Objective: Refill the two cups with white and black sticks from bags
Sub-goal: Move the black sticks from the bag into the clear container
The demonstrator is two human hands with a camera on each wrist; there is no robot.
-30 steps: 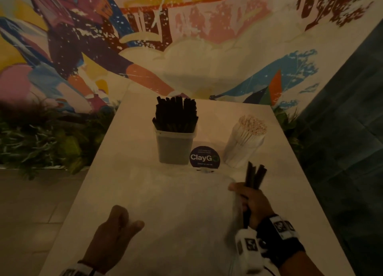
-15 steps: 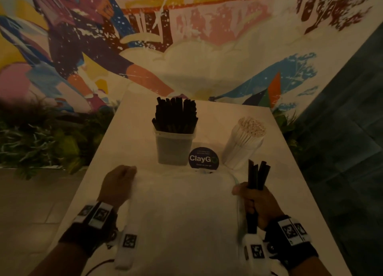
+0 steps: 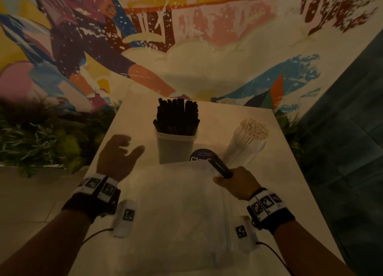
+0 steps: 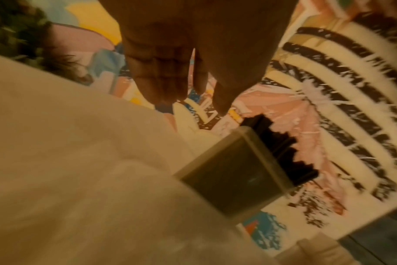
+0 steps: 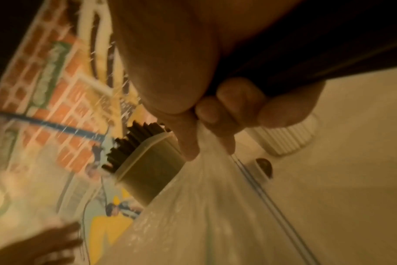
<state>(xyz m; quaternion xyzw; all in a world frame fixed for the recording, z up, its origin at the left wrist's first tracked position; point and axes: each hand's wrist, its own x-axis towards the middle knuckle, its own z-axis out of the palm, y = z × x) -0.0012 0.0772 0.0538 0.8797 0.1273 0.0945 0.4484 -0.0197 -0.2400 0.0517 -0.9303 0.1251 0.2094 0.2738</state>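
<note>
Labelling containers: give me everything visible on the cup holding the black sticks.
The cup is a squarish, translucent pale plastic tub with rounded corners and a slight rim. It stands upright on the table, left of the white sticks, packed with black sticks that rise above its rim. Neither hand touches it; the plastic bag's far edge reaches its base.

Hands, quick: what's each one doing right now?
Left hand: open, fingers spread above the table, holding nothing.
Right hand: fingers curled round a bunch of black sticks, also pinching the clear bag.
</note>
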